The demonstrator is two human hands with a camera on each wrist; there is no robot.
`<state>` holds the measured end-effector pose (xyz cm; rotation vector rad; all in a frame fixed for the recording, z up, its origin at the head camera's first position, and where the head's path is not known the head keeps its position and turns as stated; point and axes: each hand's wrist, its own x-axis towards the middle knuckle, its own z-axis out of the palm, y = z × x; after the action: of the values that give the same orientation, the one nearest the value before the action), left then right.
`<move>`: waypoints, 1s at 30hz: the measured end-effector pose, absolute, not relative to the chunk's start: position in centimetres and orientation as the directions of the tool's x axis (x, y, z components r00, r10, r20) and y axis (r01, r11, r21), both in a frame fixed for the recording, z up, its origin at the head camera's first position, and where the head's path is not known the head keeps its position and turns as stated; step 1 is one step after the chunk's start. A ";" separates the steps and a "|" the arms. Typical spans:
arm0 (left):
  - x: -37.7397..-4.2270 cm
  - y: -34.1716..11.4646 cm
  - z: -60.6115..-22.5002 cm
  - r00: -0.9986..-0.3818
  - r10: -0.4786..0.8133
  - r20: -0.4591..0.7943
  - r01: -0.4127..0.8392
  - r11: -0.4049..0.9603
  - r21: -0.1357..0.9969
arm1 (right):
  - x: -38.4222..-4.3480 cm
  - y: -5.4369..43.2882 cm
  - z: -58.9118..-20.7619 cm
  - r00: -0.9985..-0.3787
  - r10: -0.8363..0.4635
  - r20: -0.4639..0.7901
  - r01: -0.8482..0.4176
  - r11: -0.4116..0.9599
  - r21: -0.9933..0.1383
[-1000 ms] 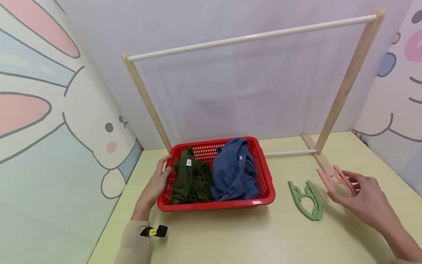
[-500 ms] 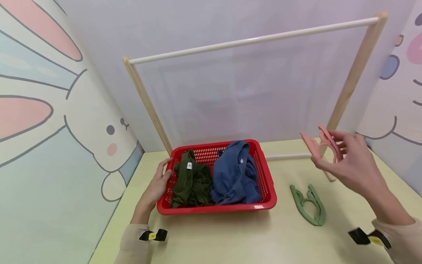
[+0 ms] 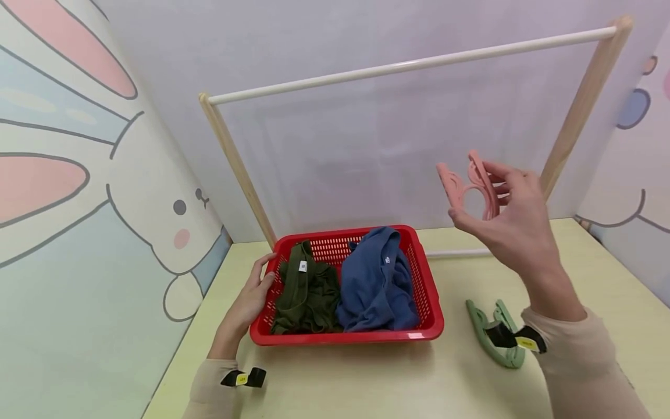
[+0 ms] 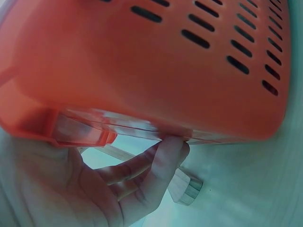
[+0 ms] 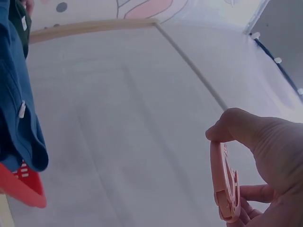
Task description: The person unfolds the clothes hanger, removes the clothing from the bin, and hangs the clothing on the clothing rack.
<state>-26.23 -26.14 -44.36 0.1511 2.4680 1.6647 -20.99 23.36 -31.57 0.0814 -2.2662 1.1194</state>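
Observation:
In the head view my right hand (image 3: 515,215) holds up a folded pink travel hanger (image 3: 484,195), above the table and right of the basket. The right wrist view shows this pink hanger (image 5: 223,182) edge-on, pinched between thumb and fingers. My left hand (image 3: 251,299) grips the left side of a red plastic basket (image 3: 342,338). From the left wrist, bent fingers (image 4: 158,175) are seen against the basket's wall below the rim. Inside the basket lie a dark green garment (image 3: 309,291) at left and a blue garment (image 3: 374,285) at right, each with a small white label.
A folded green hanger (image 3: 492,337) lies on the table, partly covered by my right wrist strap. Behind the basket stands a wooden rack with a white top rail (image 3: 413,67). A wall with a painted rabbit (image 3: 157,221) borders the table on the left.
My right hand has lifted the pink hanger from low over the table, up and leftward to in front of the rack. The left hand stays at the basket; the green hanger lies where it was.

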 end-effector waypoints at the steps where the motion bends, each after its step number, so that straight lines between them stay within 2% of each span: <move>1: -26.3 -26.1 -44.4 -0.982 0.172 -0.076 -0.006 0.374 0.927 | -21.1 23.0 -31.6 -0.810 0.204 0.550 -0.318 0.636 -0.703; 7: -26.2 -26.1 -44.2 -0.982 0.171 -0.075 -0.004 0.380 0.925 | -21.3 21.5 -31.9 -0.786 0.208 0.582 -0.352 0.624 -0.698; 21: -26.0 -25.9 -44.1 -0.983 0.168 -0.078 -0.008 0.382 0.924 | -20.5 20.3 -32.2 -0.793 0.174 0.584 -0.371 0.623 -0.689; 30: -25.7 -26.0 -43.5 -0.986 0.146 -0.079 -0.008 0.433 0.901 | -20.3 20.0 -32.2 -0.779 0.172 0.602 -0.387 0.624 -0.679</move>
<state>-25.75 -25.99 -43.53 0.1227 2.5336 1.5945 -20.26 20.00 -32.24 0.1673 -2.2016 1.1242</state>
